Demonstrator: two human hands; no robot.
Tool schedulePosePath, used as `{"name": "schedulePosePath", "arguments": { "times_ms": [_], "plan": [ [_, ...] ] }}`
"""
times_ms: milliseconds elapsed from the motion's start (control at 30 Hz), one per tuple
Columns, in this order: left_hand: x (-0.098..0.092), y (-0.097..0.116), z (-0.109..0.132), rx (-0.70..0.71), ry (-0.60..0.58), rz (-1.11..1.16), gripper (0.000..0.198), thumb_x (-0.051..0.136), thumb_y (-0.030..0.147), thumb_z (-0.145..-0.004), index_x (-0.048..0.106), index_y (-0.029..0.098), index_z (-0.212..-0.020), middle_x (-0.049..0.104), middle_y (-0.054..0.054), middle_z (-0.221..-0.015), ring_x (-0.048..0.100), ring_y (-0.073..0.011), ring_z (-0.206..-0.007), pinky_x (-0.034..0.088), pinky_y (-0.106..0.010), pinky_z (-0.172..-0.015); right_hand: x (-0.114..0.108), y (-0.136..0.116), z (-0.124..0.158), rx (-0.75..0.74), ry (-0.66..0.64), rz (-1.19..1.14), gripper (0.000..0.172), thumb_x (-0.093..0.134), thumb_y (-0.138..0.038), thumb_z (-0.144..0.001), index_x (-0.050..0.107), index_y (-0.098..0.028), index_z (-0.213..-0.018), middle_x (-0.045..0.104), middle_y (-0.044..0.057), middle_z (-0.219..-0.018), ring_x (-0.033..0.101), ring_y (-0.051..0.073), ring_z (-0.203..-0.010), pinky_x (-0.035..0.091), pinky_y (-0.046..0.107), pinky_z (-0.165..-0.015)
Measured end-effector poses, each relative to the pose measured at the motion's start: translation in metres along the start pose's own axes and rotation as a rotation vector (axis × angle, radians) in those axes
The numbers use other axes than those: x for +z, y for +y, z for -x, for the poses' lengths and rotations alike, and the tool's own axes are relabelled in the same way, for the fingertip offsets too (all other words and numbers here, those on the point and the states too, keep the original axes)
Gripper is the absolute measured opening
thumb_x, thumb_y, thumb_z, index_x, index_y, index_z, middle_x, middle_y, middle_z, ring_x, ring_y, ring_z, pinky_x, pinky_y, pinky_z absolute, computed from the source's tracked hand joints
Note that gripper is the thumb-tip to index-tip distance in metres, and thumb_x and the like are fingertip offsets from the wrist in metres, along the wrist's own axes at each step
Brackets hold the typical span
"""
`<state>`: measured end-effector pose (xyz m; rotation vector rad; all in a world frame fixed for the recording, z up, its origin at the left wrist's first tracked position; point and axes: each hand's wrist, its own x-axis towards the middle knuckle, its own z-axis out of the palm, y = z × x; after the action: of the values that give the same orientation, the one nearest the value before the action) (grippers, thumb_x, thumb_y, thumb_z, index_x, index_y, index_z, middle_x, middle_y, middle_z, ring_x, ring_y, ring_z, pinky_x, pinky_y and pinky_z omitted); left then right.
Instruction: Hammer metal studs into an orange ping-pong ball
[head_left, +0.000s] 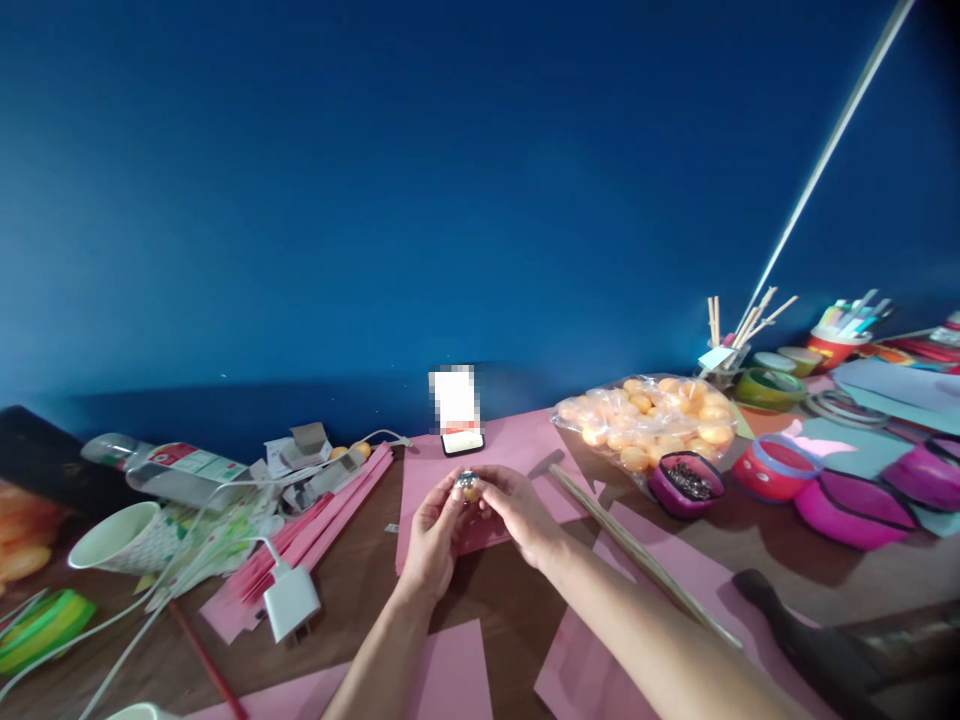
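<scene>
Over the pink paper sheet (420,490), my left hand (435,540) and my right hand (525,515) meet at a small round ball (468,484). Its upper part looks silvery and its lower part yellow-orange; the fingers cover much of it. Both hands are closed, with fingertips pressed on the ball from either side. Behind them a phone (463,442) leans near the blue wall. To the right are a clear bag of orange balls (637,418) and a purple bowl (679,505) holding small dark shiny bits, too small to name.
A thin wooden stick (649,560) and a hammer (787,635) lie on the right, near pink and purple bowls (851,510). On the left are a white charger plug (291,603), pink paper strips (300,540), a paper cup (120,538) and a clear bottle (187,480).
</scene>
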<state>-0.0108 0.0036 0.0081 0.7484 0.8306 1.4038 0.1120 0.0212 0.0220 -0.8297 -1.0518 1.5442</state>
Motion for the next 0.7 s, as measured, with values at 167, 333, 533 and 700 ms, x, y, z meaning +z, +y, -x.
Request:
{"name": "schedulePosePath", "arguments": {
  "times_ms": [167,333,533,700],
  "plan": [
    [-0.0004,-0.0012,0.0009,0.006,-0.003,-0.019,0.052,0.066,0.025,-0.071,0.050,0.018,-0.120,0.062,-0.010,-0.110,0.061,-0.0205,-0.095,0.047,-0.032,-0.083,0.0023,-0.0003,0.0006,0.015,0.013,-0.009,0.027,0.066,-0.034,-0.071,0.063,-0.015,-0.089,0.066,0.001,-0.072,0.052,0.008,-0.055,0.041,0.021,-0.053],
    [-0.0010,0.0001,0.0021,0.013,0.006,-0.059,0.063,0.067,0.025,-0.070,0.043,0.021,-0.127,0.063,-0.009,-0.105,0.062,-0.0196,-0.091,0.048,-0.032,-0.081,0.0050,-0.0004,0.0017,-0.002,0.032,-0.043,0.026,0.066,-0.036,-0.070,0.061,-0.015,-0.085,0.066,0.000,-0.073,0.054,0.008,-0.056,0.041,0.020,-0.053],
    [-0.0022,-0.0022,0.0001,0.017,0.035,-0.050,0.060,0.070,0.025,-0.067,0.048,0.018,-0.122,0.063,-0.010,-0.104,0.063,-0.0205,-0.087,0.049,-0.032,-0.077,0.0055,-0.0013,0.0032,0.005,0.011,-0.025,0.030,0.064,-0.039,-0.072,0.060,-0.014,-0.088,0.067,0.002,-0.074,0.058,0.011,-0.059,0.042,0.022,-0.053],
    [-0.0029,-0.0053,-0.0015,0.018,0.040,-0.075,0.057,0.070,0.028,-0.066,0.051,0.019,-0.119,0.064,-0.009,-0.103,0.064,-0.0202,-0.084,0.049,-0.032,-0.076,0.0043,-0.0001,0.0033,-0.014,-0.005,0.039,0.028,0.060,-0.042,-0.075,0.059,-0.015,-0.085,0.065,0.000,-0.067,0.059,0.013,-0.059,0.045,0.023,-0.054]
  ]
}}
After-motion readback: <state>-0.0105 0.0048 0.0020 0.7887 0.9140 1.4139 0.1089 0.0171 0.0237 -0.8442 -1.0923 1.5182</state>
